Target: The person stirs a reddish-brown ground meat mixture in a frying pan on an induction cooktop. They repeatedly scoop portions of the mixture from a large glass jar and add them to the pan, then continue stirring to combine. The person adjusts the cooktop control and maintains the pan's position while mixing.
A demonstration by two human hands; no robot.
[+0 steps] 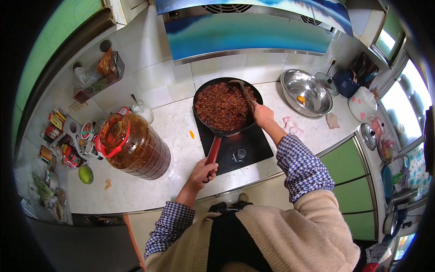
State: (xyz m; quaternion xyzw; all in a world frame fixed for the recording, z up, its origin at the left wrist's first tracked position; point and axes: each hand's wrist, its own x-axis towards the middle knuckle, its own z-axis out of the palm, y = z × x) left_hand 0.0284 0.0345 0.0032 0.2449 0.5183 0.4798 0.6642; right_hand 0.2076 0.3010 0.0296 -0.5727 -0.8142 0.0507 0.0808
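Observation:
My left hand (201, 173) is closed around the red handle (214, 149) of a black frying pan (196, 115). The pan sits on a black cooktop (221, 162) with a single knob (240, 154). Dark reddish-brown minced food (222, 105) fills much of the pan. In my right hand (263, 115) is a metal spatula (247, 91), its head resting in the food at the pan's upper right. Food and glare partly hide the spatula's blade.
Left of the cooktop stands a large glass jar (149, 149) with a red handle, stained dark inside. A steel basin (295, 81) and a crumpled cloth (292, 127) lie to the right. A range hood (248, 34) overhangs the pan. A green fruit (85, 174) rests far left.

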